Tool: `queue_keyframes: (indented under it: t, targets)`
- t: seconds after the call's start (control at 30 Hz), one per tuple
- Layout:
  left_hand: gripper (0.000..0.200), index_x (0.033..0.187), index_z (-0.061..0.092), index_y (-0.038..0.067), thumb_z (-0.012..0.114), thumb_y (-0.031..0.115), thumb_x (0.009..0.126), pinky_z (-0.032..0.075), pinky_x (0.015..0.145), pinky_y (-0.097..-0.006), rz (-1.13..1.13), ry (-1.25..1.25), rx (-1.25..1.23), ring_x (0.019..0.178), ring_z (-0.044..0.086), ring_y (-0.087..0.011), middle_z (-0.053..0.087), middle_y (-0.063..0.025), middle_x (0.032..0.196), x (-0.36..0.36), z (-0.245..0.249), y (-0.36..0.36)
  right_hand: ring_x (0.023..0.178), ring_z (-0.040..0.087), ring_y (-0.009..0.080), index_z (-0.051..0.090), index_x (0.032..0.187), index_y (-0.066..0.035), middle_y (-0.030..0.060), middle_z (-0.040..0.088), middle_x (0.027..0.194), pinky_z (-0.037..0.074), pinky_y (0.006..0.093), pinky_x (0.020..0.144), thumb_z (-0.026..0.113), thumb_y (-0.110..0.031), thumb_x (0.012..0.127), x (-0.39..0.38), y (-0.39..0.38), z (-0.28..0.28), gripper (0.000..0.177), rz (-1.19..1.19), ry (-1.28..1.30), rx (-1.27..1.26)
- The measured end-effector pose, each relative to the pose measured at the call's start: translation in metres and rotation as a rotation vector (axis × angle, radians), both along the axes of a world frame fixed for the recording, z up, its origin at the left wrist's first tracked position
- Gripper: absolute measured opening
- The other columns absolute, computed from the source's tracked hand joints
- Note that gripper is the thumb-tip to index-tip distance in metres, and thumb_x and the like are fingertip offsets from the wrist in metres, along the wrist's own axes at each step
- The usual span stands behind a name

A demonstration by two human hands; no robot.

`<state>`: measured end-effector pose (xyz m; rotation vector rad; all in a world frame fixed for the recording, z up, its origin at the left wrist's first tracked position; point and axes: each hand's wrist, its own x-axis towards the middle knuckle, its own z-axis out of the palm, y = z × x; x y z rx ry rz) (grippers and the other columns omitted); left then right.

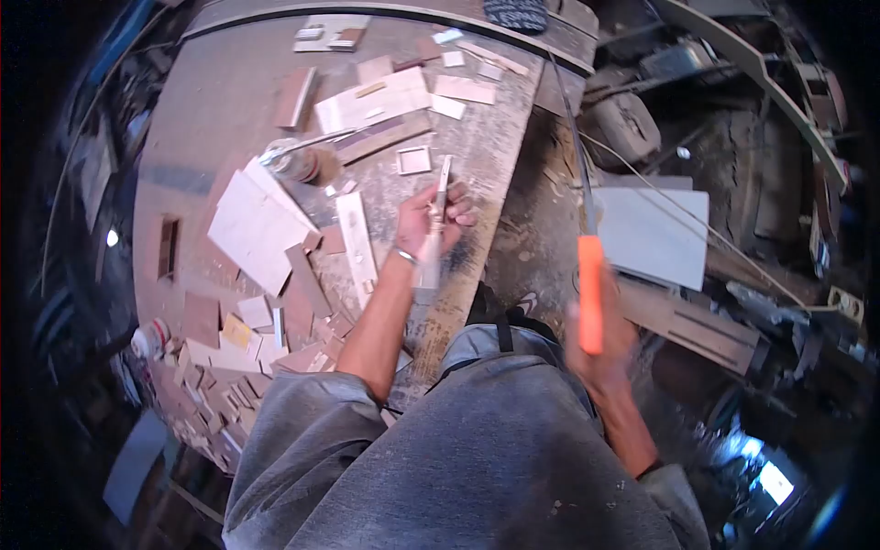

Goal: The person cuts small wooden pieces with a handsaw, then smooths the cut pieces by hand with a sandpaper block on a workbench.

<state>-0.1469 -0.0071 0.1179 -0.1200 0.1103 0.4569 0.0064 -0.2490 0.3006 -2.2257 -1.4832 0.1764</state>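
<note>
My left hand (431, 220) is over the right edge of the workbench, closed round a narrow wooden strip (445, 176). The strip stands out past the fingers toward the bench's far side, and a pale blurred length shows below the hand. Off the bench to the right, my right hand (605, 344) grips the orange handle of a hand saw (589, 293), blurred by motion. Its long dark blade, seen nearly edge-on, points away from me. Just beyond my left hand lies a small square wooden frame (413, 160).
Wood offcuts (266, 229) and boards (376, 99) cover much of the workbench (202, 110). A jar (293, 160) with a brush-like tool across it stands mid-bench. At right are a pale panel (655, 234), a plastic jerrycan (626, 126) and slotted timber (687, 321).
</note>
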Motion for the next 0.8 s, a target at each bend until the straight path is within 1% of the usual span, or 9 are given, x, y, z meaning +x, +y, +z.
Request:
queue_keyframes:
  t: [0.03, 0.1, 0.23, 0.37, 0.43, 0.47, 0.53, 0.6, 0.8]
  targets:
    - [0.043, 0.13, 0.051, -0.001, 0.059, 0.025, 0.098, 0.046, 0.069, -0.0339, 0.031, -0.176, -0.048, 0.074, 0.05, -0.0166, 0.052, -0.0082, 0.094, 0.009, 0.007, -0.004, 0.081, 0.073, 0.0275, 0.042, 0.148, 0.009, 0.0192, 0.07, 0.118, 0.058, 0.0344, 0.067, 0.07, -0.012, 0.088, -0.003, 0.022, -0.026, 0.069, 0.113, -0.178, 0.064]
    - [0.047, 0.13, 0.049, 0.0, 0.062, 0.028, 0.095, 0.042, 0.066, -0.0316, 0.039, -0.281, -0.038, 0.071, 0.044, -0.0145, 0.045, -0.0063, 0.091, 0.017, 0.034, -0.014, 0.064, 0.061, 0.0252, 0.045, 0.152, -0.003, 0.008, 0.055, 0.077, 0.052, 0.0387, 0.057, 0.069, -0.01, 0.083, 0.0, 0.051, -0.094, 0.074, 0.274, -0.154, 0.065]
    - [0.043, 0.129, 0.044, 0.001, 0.056, 0.028, 0.099, 0.04, 0.061, -0.0315, 0.039, -0.51, -0.095, 0.067, 0.041, -0.0142, 0.039, -0.0056, 0.089, 0.022, 0.062, -0.027, 0.079, 0.067, 0.0317, 0.042, 0.153, -0.01, 0.0128, 0.061, 0.085, 0.055, 0.0467, 0.065, 0.069, -0.008, 0.081, 0.003, 0.098, -0.195, 0.077, 0.368, -0.134, -0.243]
    - [0.052, 0.131, 0.041, 0.002, 0.065, 0.026, 0.093, 0.039, 0.056, -0.0292, 0.01, -0.583, -0.154, 0.066, 0.04, -0.0145, 0.038, -0.0069, 0.09, 0.023, 0.059, -0.035, 0.095, 0.068, 0.0363, 0.045, 0.148, -0.01, 0.0181, 0.065, 0.095, 0.056, 0.0489, 0.077, 0.067, -0.008, 0.084, 0.003, 0.106, -0.243, 0.068, 0.464, -0.01, -0.17]
    - [0.054, 0.131, 0.041, 0.002, 0.066, 0.029, 0.092, 0.04, 0.055, -0.0284, 0.005, -0.551, -0.106, 0.068, 0.042, -0.015, 0.039, -0.0068, 0.091, 0.021, 0.058, -0.038, 0.102, 0.067, 0.0383, 0.051, 0.143, -0.008, 0.0195, 0.067, 0.102, 0.056, 0.0484, 0.084, 0.064, -0.007, 0.087, 0.007, 0.108, -0.206, 0.058, 0.48, -0.031, -0.126]
    - [0.055, 0.131, 0.041, 0.001, 0.067, 0.03, 0.092, 0.04, 0.055, -0.0281, 0.003, -0.537, -0.087, 0.069, 0.043, -0.0153, 0.039, -0.0067, 0.091, 0.02, 0.058, -0.04, 0.108, 0.065, 0.0405, 0.059, 0.134, -0.003, 0.0202, 0.066, 0.117, 0.054, 0.0457, 0.093, 0.063, -0.009, 0.089, 0.018, 0.117, -0.174, 0.045, 0.358, 0.438, -0.167]
    - [0.057, 0.131, 0.045, 0.0, 0.064, 0.036, 0.092, 0.044, 0.06, -0.0299, -0.025, -0.489, -0.112, 0.071, 0.043, -0.0163, 0.04, -0.0078, 0.094, 0.022, 0.058, -0.053, 0.109, 0.065, 0.0385, 0.064, 0.129, 0.0, 0.0202, 0.064, 0.126, 0.051, 0.0444, 0.098, 0.066, -0.011, 0.089, 0.042, 0.138, -0.094, 0.041, 0.297, 0.704, 0.155]
    - [0.057, 0.129, 0.049, 0.002, 0.062, 0.044, 0.093, 0.045, 0.059, -0.0301, -0.104, -0.382, -0.154, 0.071, 0.044, -0.0168, 0.041, -0.0077, 0.093, 0.026, 0.058, -0.062, 0.12, 0.059, 0.0306, 0.063, 0.134, -0.004, 0.0171, 0.065, 0.122, 0.044, 0.0411, 0.104, 0.069, -0.019, 0.089, 0.059, 0.158, -0.002, 0.048, 0.663, 0.429, 0.34]
    - [0.054, 0.108, 0.056, 0.011, 0.055, 0.063, 0.095, 0.037, 0.048, -0.0256, -0.464, -0.168, -0.183, 0.065, 0.045, -0.0161, 0.045, -0.0046, 0.077, 0.054, 0.044, -0.079, 0.107, 0.063, 0.0319, 0.07, 0.111, 0.0, 0.0156, 0.068, 0.107, 0.049, 0.0411, 0.091, 0.069, -0.02, 0.088, 0.071, 0.183, 0.013, 0.03, 1.183, 0.432, -0.317]
